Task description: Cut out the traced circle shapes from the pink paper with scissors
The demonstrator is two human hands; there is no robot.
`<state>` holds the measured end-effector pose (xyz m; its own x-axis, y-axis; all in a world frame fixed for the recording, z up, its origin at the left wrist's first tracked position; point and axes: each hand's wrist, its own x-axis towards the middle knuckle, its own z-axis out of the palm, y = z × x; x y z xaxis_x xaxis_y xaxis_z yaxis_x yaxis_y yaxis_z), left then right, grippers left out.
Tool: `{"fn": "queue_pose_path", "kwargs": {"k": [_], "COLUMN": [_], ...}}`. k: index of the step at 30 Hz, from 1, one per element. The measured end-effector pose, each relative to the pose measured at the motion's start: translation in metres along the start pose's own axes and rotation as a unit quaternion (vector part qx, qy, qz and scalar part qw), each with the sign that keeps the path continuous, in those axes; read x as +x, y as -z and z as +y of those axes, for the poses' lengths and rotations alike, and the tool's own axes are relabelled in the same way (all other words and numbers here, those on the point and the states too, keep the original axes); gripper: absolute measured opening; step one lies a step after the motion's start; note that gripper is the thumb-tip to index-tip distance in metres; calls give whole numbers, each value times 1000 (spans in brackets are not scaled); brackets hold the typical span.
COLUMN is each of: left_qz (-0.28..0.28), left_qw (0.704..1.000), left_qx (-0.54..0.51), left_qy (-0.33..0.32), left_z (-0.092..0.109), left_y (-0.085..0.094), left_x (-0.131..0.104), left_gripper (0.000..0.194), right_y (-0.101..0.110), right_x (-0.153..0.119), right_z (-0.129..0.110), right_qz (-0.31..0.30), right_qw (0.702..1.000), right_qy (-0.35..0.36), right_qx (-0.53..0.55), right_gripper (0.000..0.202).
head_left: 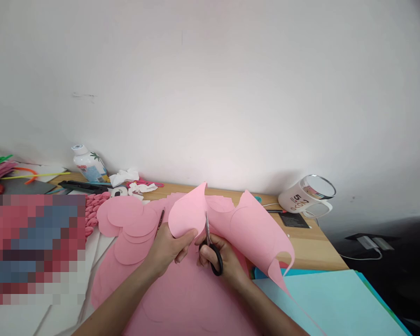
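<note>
The left hand, just right of overlapping pink paper circles, pinches a rounded pink paper piece. Beside it, the right hand grips black-handled scissors, blades at the paper's edge. Right of that hand are a curled pink sheet and a white mug.

The paper sheet and paper discs are showing plain pink. The scissors are displaying black handles and grey blades. The mug is presenting dark characters on white, and the desktop is exhibiting tan wood grain.
</note>
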<state>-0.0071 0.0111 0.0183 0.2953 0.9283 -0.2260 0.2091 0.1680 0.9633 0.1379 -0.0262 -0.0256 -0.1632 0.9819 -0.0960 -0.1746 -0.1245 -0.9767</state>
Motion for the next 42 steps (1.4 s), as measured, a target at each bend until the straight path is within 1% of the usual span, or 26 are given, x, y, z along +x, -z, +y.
{"fn": "queue_pose_path", "kwargs": {"k": [3,6,11,17,22,27,30,32,34,36,37,39,40,42], "left_qz": [-4,-13,-16,-20,-32,-25,-12,13,55,97,110,116,111,83], "left_qw": [1000,1000,1000,1000,999,1000,1000,1000,998,993,991,988,987,984], "left_qx": [12,11,14,15,5,-2,3,-10,-33,-58,-70,-96,-110,-142], "left_qy": [-2,-3,3,11,10,5,-2,-10,-16,-20,-24,-36,-44,-66], "left_z": [3,3,0,1,1,2,5,6,5,3,2,-1,-2,-4], "left_y": [-1,-1,2,1,2,1,0,-1,0,1,1,3,3,3], "left_x": [-2,-3,-1,0,0,-1,-2,-2,-1,1,2,4,4,4], "left_gripper": [37,36,38,41,38,37,40,41,38,29,23,13,11,10], "right_y": [2,5,8,7,9,9,9,10,14,19,23,30,34,40], "right_x": [0,1,2,3,3,3,2,1,-1,-4,-6,-10,-11,-12], "right_z": [-7,-8,0,5,8,6,1,-4,-10,-16,-19,-21,-22,-21], "right_qz": [-9,-17,-22,-14,-19,-32,-49,-79,-128,-191,-229,-327,-354,-353], "right_qw": [999,999,999,1000,1000,999,999,997,991,977,968,933,916,904], "right_qy": [17,16,12,1,5,18,9,-12,-45,-86,-100,-129,-133,-95], "right_qx": [-34,-49,-21,0,6,-8,-13,-14,-19,-24,-9,80,129,222], "right_gripper": [19,21,21,17,19,22,25,26,27,30,33,42,46,51]}}
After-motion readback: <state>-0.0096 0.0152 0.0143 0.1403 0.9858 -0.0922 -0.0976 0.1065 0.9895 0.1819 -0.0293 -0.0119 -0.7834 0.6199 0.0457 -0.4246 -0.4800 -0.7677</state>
